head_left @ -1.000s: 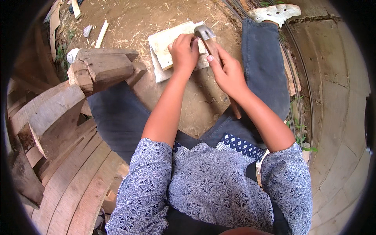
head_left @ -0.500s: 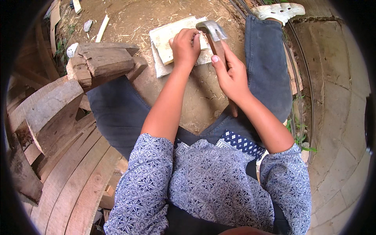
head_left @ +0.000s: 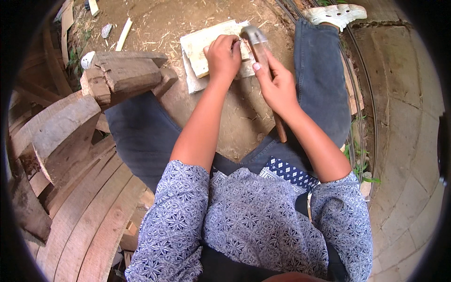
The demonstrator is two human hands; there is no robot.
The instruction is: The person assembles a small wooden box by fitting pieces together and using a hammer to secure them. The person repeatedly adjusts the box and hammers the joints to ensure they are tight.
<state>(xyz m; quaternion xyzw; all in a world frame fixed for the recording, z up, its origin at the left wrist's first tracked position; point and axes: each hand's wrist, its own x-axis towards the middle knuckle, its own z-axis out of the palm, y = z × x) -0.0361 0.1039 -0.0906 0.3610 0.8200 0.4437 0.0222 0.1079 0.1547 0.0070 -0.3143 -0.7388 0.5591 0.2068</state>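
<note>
Right hand [head_left: 279, 89] clenched around the wooden handle of a hammer [head_left: 261, 57], metal head just beside the left hand [head_left: 223, 58]. Left fingers curled over a pale board [head_left: 196, 49]; from where I stand, cannot tell what they pinch. Board lies atop a whitish slab [head_left: 196, 84] on shaving-strewn ground [head_left: 157, 40].

Under soft daylight, the hammer head [head_left: 254, 35] blurs slightly and edge planks [head_left: 77, 230] bow.
</note>
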